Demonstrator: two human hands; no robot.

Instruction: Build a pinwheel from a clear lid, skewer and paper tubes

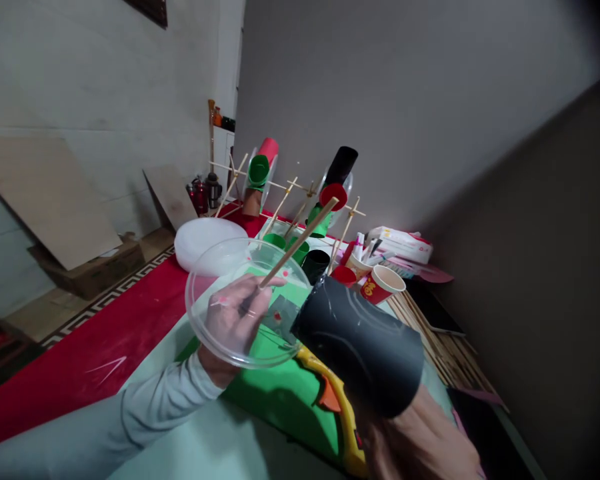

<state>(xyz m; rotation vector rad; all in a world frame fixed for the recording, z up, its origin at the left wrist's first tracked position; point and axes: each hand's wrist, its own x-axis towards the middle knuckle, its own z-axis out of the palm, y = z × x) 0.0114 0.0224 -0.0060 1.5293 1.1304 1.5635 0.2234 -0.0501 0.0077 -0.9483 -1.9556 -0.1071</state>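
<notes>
My left hand point(237, 317) is closed around a wooden stick point(303, 240) that slants up to the right. A round clear plastic lid point(203, 327) with small red spots surrounds this hand, which shows through it; how stick and lid are joined I cannot tell. My right hand point(425, 440), lower right, grips a black paper tube point(365, 343) from below; its fingers are partly hidden. Pale curved streaks mark the tube, and its far end reaches the lid's right edge in view. Between the hands, a yellow tool with an orange trigger-like part point(347, 413) rests over green sheet point(290, 413).
Stick frames bear two wheels of coloured tubes, one with a green tube point(259, 171), one with a black tube point(342, 164). White round lids point(207, 240) stand left. Paper cups point(383, 283), a tissue pack point(403, 245) and wooden sticks point(430, 353) lie right.
</notes>
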